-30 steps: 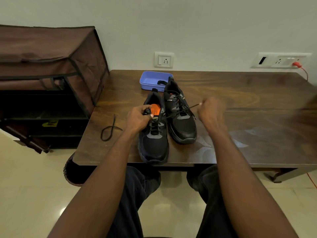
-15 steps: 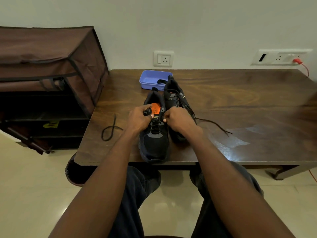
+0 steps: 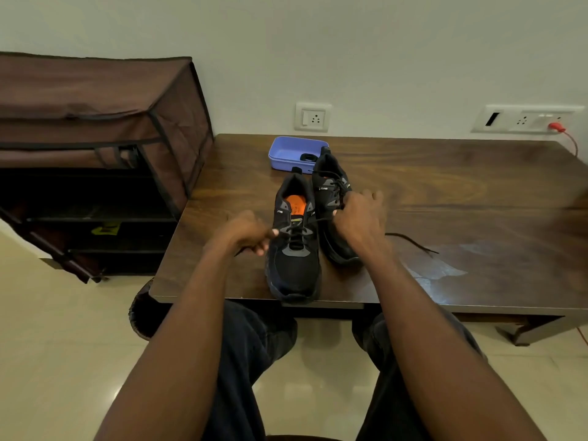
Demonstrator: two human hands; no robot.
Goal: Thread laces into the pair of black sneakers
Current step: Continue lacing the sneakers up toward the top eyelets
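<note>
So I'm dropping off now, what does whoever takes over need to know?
Left hand: pinching a lace end beside the near sneaker.
Right hand: pulling the other lace end across; it partly hides the far sneaker.
Both sneakers sit on the table.
Done: lower eyelets of the near sneaker laced; far one appears laced, tail loose.
Left: near sneaker's upper eyelets.

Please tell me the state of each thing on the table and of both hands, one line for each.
Near sneaker: upright, partly laced, orange insole showing.
Far sneaker: upright, laced, one lace end trailing on the table.
Lace: stretched between both hands.
Left hand: closed on the lace.
Right hand: closed on the lace.
Purple tray: open, a small black item inside.
Red plug: in the wall socket.
</note>
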